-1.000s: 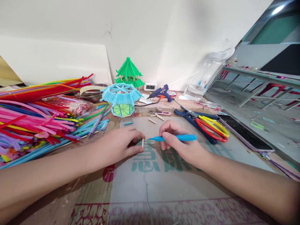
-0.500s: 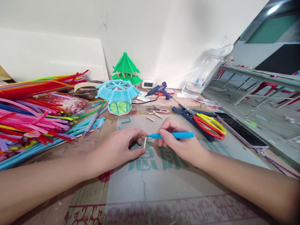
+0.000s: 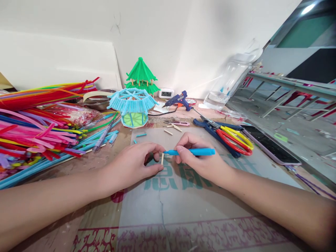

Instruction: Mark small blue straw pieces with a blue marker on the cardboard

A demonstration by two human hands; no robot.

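Between the thumb and forefinger of my left hand [image 3: 143,159] a short wooden stick [image 3: 162,159] is held near upright. My right hand [image 3: 194,152] is closed round a blue marker [image 3: 201,151], its tip touching or very close to the stick's upper end. Just beyond my hands lie several plain wooden pieces [image 3: 168,132] and a small blue-coloured piece [image 3: 141,135]. Behind them stands a little model pavilion with a blue pipe-cleaner roof [image 3: 132,101]. A green tiered roof model [image 3: 141,75] rises behind that.
Bundles of coloured pipe cleaners [image 3: 34,129] cover the left side. At the back are a small digital clock [image 3: 166,93], a blue glue gun [image 3: 178,100] and a clear water jug [image 3: 223,80]. Scissors with red and yellow handles [image 3: 233,140] and a phone [image 3: 270,144] lie on the right.
The marker in my right hand has shifted very slightly left. Both hands otherwise keep their place and hold.
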